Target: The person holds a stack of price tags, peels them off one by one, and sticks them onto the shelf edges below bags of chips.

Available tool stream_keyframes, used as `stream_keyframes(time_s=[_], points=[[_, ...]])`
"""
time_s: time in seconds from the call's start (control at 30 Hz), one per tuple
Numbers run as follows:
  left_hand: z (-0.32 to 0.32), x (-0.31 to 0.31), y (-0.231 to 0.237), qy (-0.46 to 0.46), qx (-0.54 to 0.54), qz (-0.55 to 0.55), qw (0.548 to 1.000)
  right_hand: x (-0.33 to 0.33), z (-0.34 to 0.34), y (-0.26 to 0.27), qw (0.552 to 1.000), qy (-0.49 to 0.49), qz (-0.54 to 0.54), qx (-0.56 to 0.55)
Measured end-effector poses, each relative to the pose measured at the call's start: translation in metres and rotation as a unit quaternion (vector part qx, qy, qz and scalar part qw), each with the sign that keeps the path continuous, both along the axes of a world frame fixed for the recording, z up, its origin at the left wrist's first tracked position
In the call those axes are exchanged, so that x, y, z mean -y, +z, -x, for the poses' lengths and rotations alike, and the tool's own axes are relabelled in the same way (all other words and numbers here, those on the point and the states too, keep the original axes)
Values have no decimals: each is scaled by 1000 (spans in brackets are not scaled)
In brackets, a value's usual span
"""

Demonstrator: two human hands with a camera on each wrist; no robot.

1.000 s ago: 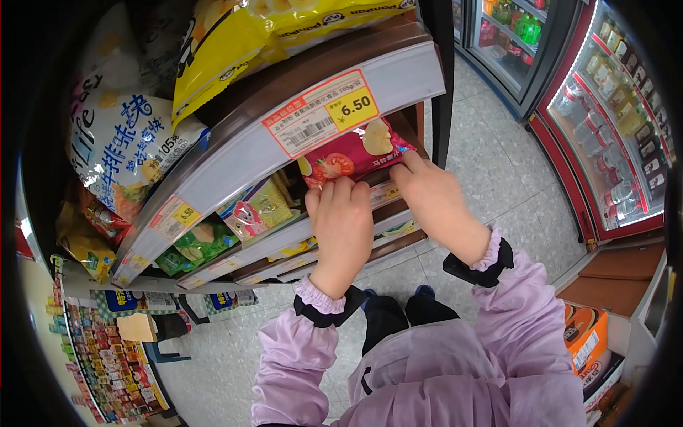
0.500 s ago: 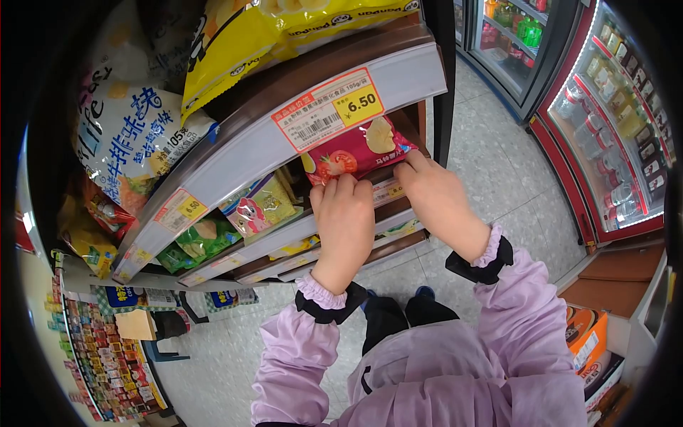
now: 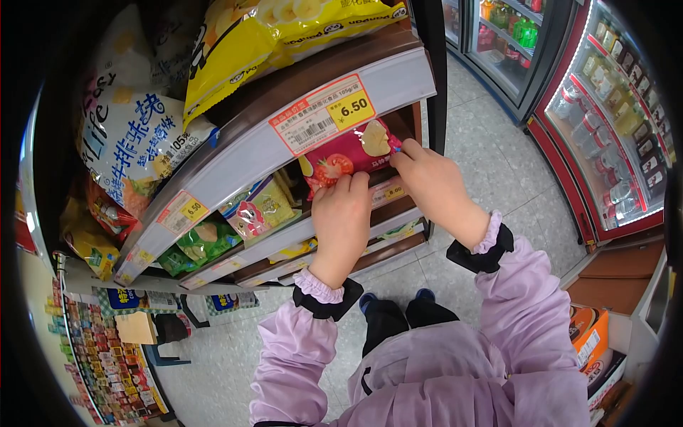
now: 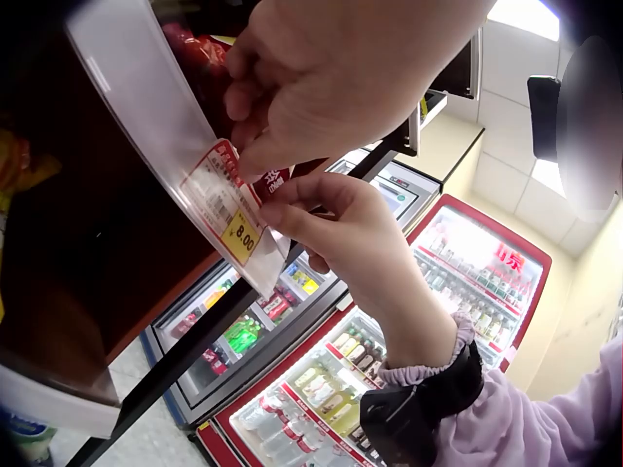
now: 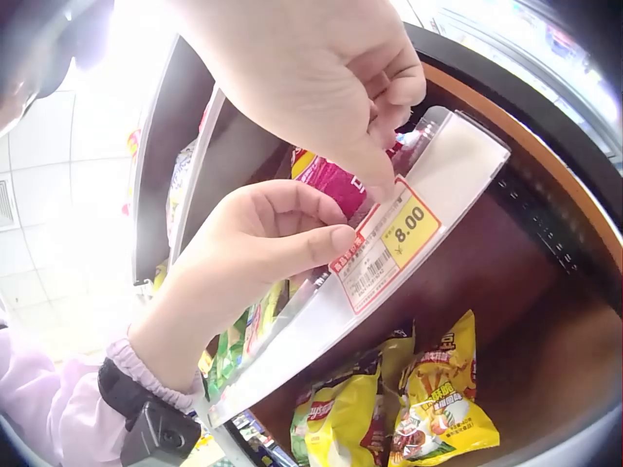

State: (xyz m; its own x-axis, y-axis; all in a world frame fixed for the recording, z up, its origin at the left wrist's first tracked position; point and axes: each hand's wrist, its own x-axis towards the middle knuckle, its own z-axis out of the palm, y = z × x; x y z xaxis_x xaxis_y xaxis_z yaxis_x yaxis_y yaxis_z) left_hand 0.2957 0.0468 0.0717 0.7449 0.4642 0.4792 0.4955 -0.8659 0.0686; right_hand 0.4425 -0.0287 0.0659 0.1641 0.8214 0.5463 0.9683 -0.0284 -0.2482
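A red bag of potato chips [image 3: 363, 151] with a tomato and chips printed on it lies on a shelf, under the ledge bearing a 6.50 price tag [image 3: 324, 114]. My left hand [image 3: 341, 224] pinches its near edge with curled fingers. At its right end, my right hand [image 3: 441, 196] grips the corner. In the right wrist view, part of the bag [image 5: 336, 185] shows between both hands, just behind the shelf lip with an 8.00 tag [image 5: 380, 248]. The left thumb is right at that tag. Fingers hide much of the bag's near edge.
Large puffed-snack bags, one yellow [image 3: 284, 35] and one white [image 3: 131, 135], fill the shelf above. Left of the chips sit a pony-printed bag [image 3: 260, 210] and a green bag [image 3: 206, 245]. Lit drink fridges [image 3: 612, 121] stand to the right, and an orange box [image 3: 589, 334] behind.
The right hand and the bag's right end have shifted slightly left. The left hand keeps its place at the near edge, and the view has moved a little.
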Motion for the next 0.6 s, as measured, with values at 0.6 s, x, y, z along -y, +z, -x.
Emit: stream_keyframes(time_s=[0.6], points=[[-4,-2,8,38,-66,57,995,-3,-11,10,995,50,65,-51]])
